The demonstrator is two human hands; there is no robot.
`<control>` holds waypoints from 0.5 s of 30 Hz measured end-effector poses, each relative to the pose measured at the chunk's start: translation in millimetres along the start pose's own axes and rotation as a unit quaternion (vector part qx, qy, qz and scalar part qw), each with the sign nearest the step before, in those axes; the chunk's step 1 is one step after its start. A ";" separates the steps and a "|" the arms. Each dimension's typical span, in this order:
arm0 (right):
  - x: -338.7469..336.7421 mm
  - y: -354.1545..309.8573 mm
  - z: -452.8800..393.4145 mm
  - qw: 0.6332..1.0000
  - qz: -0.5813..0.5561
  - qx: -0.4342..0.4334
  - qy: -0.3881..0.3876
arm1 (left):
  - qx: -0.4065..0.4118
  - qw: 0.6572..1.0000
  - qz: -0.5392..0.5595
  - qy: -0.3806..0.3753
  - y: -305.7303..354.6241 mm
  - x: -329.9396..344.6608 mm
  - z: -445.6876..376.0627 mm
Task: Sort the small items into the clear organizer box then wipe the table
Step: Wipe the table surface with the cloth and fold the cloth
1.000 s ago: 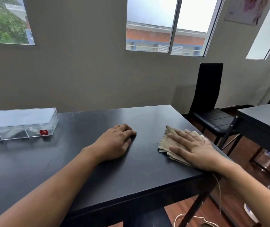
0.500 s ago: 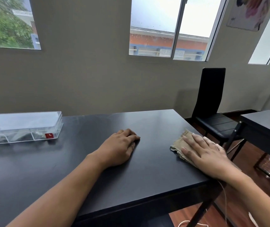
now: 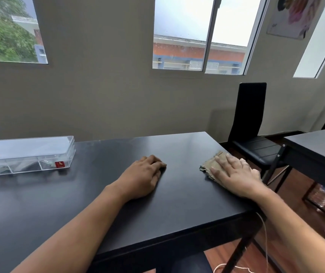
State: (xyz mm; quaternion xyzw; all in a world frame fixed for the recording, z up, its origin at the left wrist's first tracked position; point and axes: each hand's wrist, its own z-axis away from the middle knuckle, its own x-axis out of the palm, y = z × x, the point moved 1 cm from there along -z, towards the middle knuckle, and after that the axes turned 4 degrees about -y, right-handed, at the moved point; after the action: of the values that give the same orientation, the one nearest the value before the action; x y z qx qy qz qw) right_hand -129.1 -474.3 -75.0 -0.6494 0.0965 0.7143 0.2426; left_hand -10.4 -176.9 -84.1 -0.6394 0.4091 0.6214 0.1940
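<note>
A clear organizer box (image 3: pixel 27 154) with its lid closed and a red label sits at the far left of the black table (image 3: pixel 90 194); small items show dimly inside. My left hand (image 3: pixel 142 176) rests palm down on the middle of the table, fingers loosely curled, holding nothing. My right hand (image 3: pixel 234 174) lies flat with spread fingers on a tan cloth (image 3: pixel 210 164), pressing it to the table near the right edge.
A black high-backed chair (image 3: pixel 252 123) stands just beyond the table's right edge. A second dark table (image 3: pixel 319 150) is at the far right. A thin cord (image 3: pixel 264 233) hangs by the front right corner. The wall runs behind the table.
My right hand has slid the cloth to the right, toward the table's right edge. My left hand has stayed in place, and the view has tilted slightly.
</note>
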 end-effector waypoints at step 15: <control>7.3 -26.6 -20.2 0.990 0.050 -0.127 -0.032 | -0.040 0.999 -0.003 0.000 -42.7 -25.3 19.0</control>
State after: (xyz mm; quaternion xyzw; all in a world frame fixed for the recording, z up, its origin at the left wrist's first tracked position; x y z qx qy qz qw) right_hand -99.0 -458.9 -80.2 -0.6462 0.0299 0.7522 0.1254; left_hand 12.8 -130.2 -74.0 -0.6480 0.3821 0.6367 0.1697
